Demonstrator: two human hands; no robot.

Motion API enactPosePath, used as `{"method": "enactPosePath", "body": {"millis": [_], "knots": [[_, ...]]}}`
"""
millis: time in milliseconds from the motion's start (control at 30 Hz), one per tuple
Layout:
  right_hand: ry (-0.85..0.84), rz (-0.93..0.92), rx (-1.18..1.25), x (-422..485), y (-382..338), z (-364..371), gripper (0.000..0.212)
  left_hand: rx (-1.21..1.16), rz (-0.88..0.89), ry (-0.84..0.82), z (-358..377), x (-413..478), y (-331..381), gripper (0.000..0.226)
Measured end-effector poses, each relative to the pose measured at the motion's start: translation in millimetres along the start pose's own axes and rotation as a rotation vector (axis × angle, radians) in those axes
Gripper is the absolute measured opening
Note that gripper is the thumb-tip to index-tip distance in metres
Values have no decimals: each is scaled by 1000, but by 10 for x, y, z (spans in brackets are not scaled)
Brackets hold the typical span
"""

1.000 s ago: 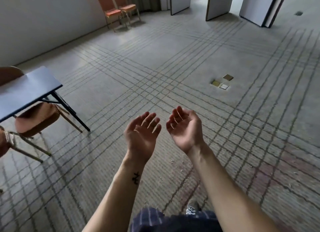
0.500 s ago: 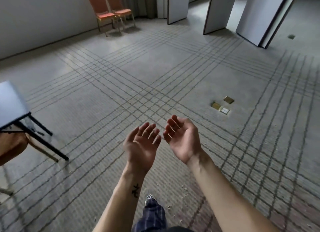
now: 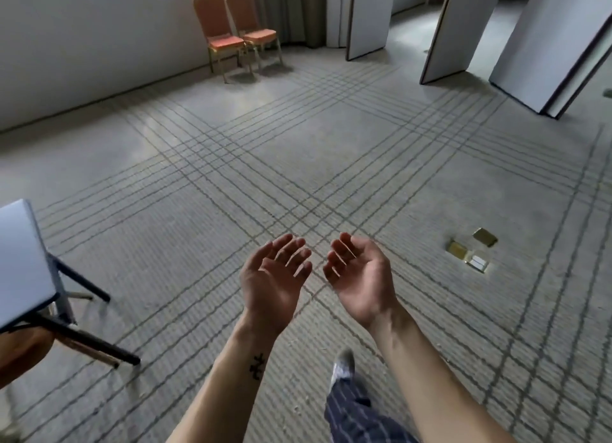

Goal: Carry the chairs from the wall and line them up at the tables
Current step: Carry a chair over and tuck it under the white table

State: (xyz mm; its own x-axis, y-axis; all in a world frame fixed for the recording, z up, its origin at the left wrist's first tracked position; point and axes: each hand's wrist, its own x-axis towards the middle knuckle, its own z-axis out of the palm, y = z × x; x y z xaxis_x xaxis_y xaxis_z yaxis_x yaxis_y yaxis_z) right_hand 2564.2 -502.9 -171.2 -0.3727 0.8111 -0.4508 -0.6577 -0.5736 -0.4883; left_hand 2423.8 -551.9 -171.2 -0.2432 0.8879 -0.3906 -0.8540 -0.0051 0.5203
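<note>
Both hands are raised in front of the body with palms turned up, and neither holds anything. The left hand has its fingers loosely spread and slightly bent. The right hand is just beside it without touching, gently cupped with relaxed fingers. A small dark tattoo marks the left forearm below the wrist.

Far ahead of the hands and a little to their left, two chairs with orange seats and tall padded backs stand side by side against the wall. Well to the left of the left hand, the corner of a table on dark legs shows at the edge of view. The brown seat of another chair is tucked under it.

To the right of the right hand, a group of floor plates is set into the lined carpet; two look brass-coloured and one pale. Far beyond the right hand, white partition panels stand angled open. Below the forearms, a striped trouser leg and a light shoe are over the carpet.
</note>
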Motion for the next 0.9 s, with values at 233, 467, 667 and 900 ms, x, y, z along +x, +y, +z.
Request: {"method": "enactPosePath", "body": {"millis": [233, 467, 667, 900], "knots": [[-82, 77, 16, 1938, -141, 771, 15, 34, 83, 115, 196, 1609, 805, 31], [-216, 164, -30, 3496, -428, 1939, 15, -37, 211, 161, 528, 2993, 1840, 30], [-169, 211, -11, 4709, -614, 2348, 16, -38, 224, 177, 595, 4174, 2405, 34], [-116, 201, -62, 6529, -517, 3257, 16, -40, 188, 157, 627, 6010, 3390, 33]]}}
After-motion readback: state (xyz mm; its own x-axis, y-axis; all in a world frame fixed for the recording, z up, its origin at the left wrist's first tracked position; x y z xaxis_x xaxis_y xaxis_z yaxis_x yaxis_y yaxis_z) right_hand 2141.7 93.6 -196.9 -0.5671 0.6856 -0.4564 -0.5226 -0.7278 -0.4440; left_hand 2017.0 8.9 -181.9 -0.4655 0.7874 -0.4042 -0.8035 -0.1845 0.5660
